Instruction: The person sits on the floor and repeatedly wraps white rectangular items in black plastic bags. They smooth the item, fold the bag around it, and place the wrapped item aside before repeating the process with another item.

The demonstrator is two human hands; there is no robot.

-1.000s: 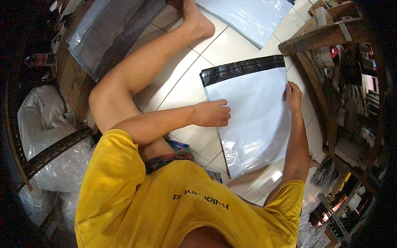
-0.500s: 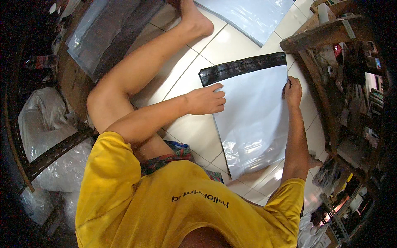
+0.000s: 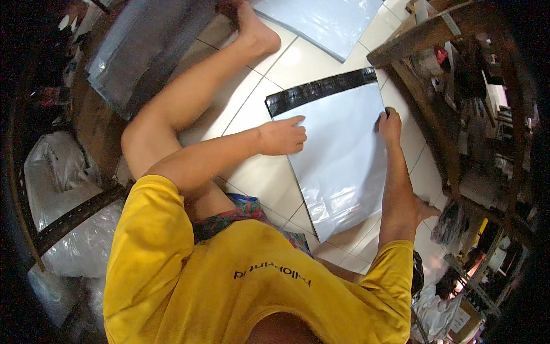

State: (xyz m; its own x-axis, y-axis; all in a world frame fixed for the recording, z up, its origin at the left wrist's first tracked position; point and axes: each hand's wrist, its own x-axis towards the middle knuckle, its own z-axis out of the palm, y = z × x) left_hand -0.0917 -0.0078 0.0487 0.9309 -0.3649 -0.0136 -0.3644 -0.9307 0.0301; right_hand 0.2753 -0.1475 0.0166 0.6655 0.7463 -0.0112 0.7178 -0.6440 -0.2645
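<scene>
A large white plastic mailing bag [image 3: 338,155] with a black flap band [image 3: 321,92] along its far end lies on the floor in front of me; it may be a stack of several. At its left edge, just below the band, my left hand [image 3: 283,136] is closed, with the fingers bent over the plastic and the index finger straighter. My right hand [image 3: 390,125] pinches the right edge, thumb and fingers pressed together. The near end of the bag is wrinkled and shiny. Both hands' grips are partly hidden from above.
More white plastic bags [image 3: 321,23] lie on the tiled floor [image 3: 258,189] beyond. Grey plastic sheets [image 3: 143,51] are at the far left, past my bent leg [image 3: 183,97]. A wooden frame [image 3: 418,40] stands close on the right. Clear plastic sacks [image 3: 69,189] fill the left side.
The view has shifted slightly, so the bag and my hands sit a little further left. Both hands remain at the bag's edges, and the black band shows a little more flatly.
</scene>
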